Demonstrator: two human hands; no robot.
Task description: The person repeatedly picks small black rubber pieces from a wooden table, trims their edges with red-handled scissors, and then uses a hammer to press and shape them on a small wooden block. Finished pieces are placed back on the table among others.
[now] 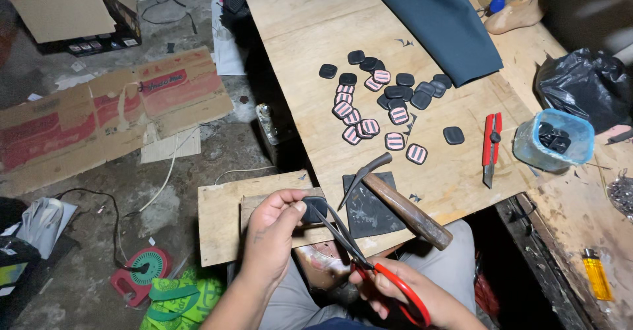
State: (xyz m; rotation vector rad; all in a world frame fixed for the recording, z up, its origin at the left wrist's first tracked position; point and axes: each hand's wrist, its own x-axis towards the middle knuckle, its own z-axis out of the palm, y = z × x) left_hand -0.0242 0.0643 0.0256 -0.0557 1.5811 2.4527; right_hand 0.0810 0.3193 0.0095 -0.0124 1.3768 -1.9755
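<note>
Fingertips of left hand (273,228) pinch a small dark pad (315,209) above the wooden board (221,228); right hand (402,290) grips red-handled scissors (369,264), blades parted at its edge. Step in hand: trimming. Steady closure seems required.

Small dark rounded-square pad (315,209): black, flat, pinched at left edge between thumb and fingers of left hand (273,228), held tilted, lower centre of frame, above small plywood board. Scissors (369,261): red loop handles in right hand (402,290), dark blades slightly parted, pointing up-left, tips meeting pad's right edge. Handles low in frame, right of centre.
</note>
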